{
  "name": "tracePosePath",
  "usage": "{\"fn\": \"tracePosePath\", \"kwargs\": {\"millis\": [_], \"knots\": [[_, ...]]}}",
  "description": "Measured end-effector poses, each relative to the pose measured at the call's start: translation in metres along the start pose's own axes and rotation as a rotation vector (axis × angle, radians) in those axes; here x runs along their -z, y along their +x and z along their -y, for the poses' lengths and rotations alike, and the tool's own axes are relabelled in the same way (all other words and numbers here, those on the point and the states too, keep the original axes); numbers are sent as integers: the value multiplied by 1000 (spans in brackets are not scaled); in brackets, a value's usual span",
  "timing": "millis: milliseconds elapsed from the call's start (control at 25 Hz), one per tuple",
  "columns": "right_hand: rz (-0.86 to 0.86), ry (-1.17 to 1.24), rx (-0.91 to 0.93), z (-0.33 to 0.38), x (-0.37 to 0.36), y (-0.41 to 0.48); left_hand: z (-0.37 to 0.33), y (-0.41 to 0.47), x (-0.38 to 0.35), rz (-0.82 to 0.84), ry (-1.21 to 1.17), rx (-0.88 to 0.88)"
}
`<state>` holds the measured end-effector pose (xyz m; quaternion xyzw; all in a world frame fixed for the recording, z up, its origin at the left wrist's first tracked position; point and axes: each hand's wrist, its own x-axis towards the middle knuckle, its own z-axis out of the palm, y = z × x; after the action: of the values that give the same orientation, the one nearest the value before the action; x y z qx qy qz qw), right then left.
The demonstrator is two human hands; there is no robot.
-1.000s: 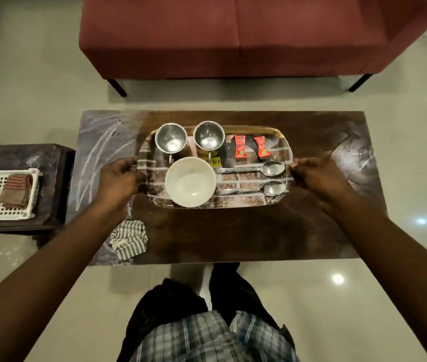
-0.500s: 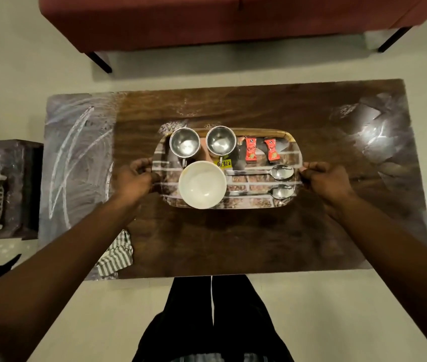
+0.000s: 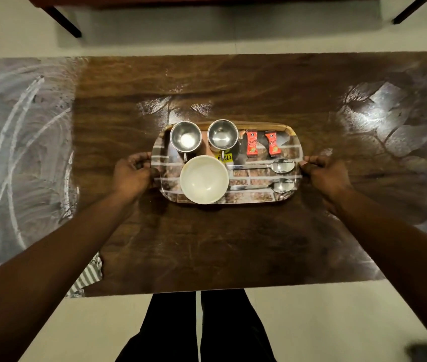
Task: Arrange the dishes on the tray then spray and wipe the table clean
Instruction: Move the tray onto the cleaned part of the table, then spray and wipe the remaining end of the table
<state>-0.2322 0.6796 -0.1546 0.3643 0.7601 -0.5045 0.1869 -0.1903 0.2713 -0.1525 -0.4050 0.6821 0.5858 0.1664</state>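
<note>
tray: brick-patterned rectangular tray (image 3: 256, 197) is sitting mid-worktop, long side towards the person. Can't tell from above whether it is resting on the surface or just clear of it.
left hand: left hand (image 3: 131, 176) is gripping the tray's left short edge, fingers curled round the rim.
right hand: right hand (image 3: 324, 176) is gripping the right short edge the same way.
cups: two shiny steel handled cups (image 3: 185, 138) (image 3: 222, 137) are standing upright side by side along the tray's far edge.
bowl: round white bowl (image 3: 204, 179) is sitting upright just in front of the cups.
sachets: two small red sachets (image 3: 251, 143) (image 3: 272, 143) are lying right of the cups.
spoons: two steel spoons (image 3: 264, 166) (image 3: 264, 186) are lying parallel, heads pointing right.
worktop: dark wood-grain rectangular worktop (image 3: 233, 244) is showing whitish smears (image 3: 24, 142) at its left end.
cloth: striped grey-white cloth (image 3: 89, 275) is lying at the near-left corner, partly under the left forearm.
</note>
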Motion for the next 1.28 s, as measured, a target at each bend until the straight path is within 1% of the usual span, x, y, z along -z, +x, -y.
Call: {"fn": "tracePosePath", "kwargs": {"millis": [280,480,640,720,800,840,880,1000,1160,1280], "knots": [[-21,-43,-64,-11,0,11,11,19,-13,31,19,14],[-28,-38,-54,-9,0,9,14,23,-17,38,32,-5],[-34,-59,-52,-4,-2,1,6,18,-16,35,118,-25],[-85,-189,-21,1,0,-5,1,18,-15,-21,225,-17],[-178,-365,81,7,0,-18,-4,12,-9,-100,313,-14],[-198,-406,147,11,-2,-27,-5,7,-4,-130,312,-29],[-179,-420,212,15,-4,-38,-8,0,0,-150,297,-59],[-20,-429,353,34,-24,-81,-15,-34,14,-135,218,-151],[120,-361,501,54,-65,-156,-23,-96,43,-133,272,-293],[232,-323,584,74,-97,-217,-30,-152,77,-180,230,-309]]}}
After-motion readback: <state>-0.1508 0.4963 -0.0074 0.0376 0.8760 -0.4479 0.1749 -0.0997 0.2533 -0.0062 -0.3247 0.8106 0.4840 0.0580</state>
